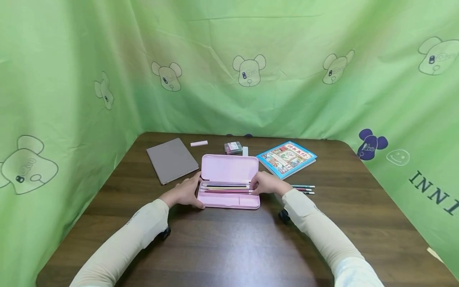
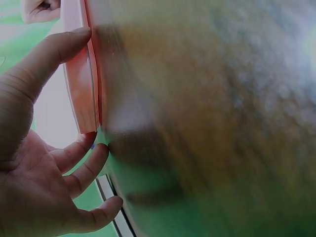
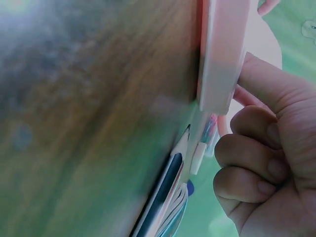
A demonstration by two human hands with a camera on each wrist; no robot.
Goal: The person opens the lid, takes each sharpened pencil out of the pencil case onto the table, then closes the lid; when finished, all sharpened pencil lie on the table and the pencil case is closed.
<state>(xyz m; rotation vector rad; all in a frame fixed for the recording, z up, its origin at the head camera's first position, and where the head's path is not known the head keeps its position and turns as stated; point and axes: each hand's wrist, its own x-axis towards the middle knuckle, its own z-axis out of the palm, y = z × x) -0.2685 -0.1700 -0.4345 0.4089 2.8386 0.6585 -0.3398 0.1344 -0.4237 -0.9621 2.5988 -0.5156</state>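
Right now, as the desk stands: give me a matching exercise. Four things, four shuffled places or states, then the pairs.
Things
1. Left hand
2. Illustrated book
3. Pencil case
4. Right hand

Places and states
A. Pink, with its lid raised
B. At the right-hand ends of the pencils in the case
C. Blue-bordered cover facing up, right of the case's lid
D. At the case's left end, thumb at the near corner

Pairs
1-D
2-C
3-A
4-B

"INNI" on green curtain (image 1: 229, 109); title on book (image 1: 287, 158) too small to read.
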